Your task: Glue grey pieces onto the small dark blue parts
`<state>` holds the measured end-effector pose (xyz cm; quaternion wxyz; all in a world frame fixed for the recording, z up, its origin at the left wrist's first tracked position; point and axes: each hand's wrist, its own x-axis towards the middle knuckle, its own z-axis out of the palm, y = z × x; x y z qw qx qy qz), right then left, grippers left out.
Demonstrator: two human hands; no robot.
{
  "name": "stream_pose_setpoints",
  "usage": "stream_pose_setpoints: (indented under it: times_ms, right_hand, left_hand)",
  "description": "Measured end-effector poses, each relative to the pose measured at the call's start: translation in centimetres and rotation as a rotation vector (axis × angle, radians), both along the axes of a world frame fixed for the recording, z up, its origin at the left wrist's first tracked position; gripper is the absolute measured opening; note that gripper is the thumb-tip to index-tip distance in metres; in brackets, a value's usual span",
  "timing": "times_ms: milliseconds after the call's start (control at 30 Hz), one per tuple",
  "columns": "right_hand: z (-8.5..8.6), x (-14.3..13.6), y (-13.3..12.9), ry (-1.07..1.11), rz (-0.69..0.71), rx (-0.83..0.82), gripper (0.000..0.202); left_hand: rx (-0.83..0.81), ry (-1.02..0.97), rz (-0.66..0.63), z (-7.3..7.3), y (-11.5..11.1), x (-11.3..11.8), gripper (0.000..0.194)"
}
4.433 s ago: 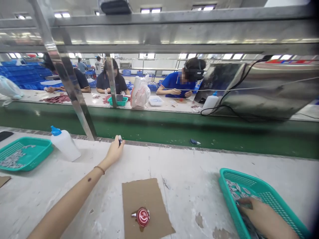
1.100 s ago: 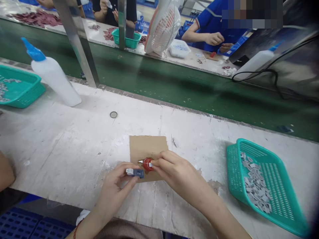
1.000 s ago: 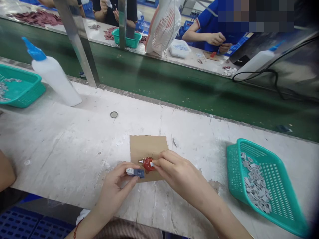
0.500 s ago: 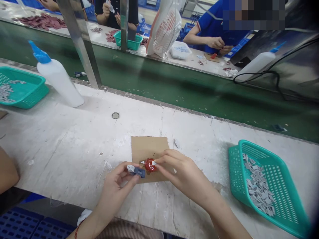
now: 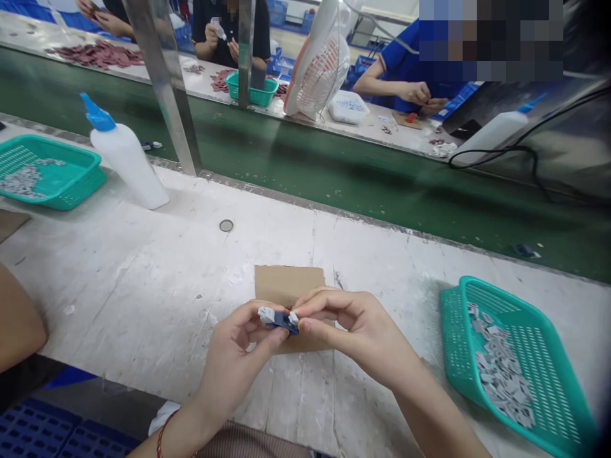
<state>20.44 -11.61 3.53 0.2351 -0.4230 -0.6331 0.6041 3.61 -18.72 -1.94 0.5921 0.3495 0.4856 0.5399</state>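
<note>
My left hand [image 5: 243, 340] pinches a small dark blue part [image 5: 282, 322] with a light grey piece [image 5: 265, 315] on its left end. Between the thumb and fingers of my right hand [image 5: 346, 318] is a small pale grey piece [image 5: 293, 317], touching the right end of the blue part. Both hands meet just above a square of brown cardboard [image 5: 291, 280] on the worktable. A red cap-like thing on the cardboard is almost wholly hidden behind my fingers.
A green basket [image 5: 554, 356] of small grey pieces stands at the right, another green basket [image 5: 71, 187] at the far left. Beside that one is a white squeeze bottle [image 5: 128, 162]. A bottle cap [image 5: 226, 225] lies mid-table. People work beyond the green belt [image 5: 296, 159].
My right hand has brought the small grey piece from the red thing on the cardboard to the blue part. The left hand has shifted slightly right, and the view has moved a little.
</note>
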Motion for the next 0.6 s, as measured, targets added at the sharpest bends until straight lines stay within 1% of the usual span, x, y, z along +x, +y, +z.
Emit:
stream_pose_setpoints:
  times_ms: [133,300,400,600]
  right_hand:
    - [0.7,-0.4,-0.3,-0.096,0.021,0.13,0.005]
    - [1.1,-0.6,-1.0,-0.19,0.059,0.253,0.009]
    - [1.2,-0.6,-1.2,-0.238,0.096,0.31,0.013]
    - [1.7,-0.4,-1.9,-0.324,0.178,0.359,0.016]
  left_hand:
    - [0.0,-0.012,0.008,0.0,-0.2,0.0,0.013]
    - [-0.003,0.007,-0.004,-0.2,-0.4,0.0,0.014]
    - [0.046,0.068,0.013,-0.3,-0.5,-0.1,0.013]
    - [0.179,0.204,0.017,-0.5,-0.7,-0.2,0.016]
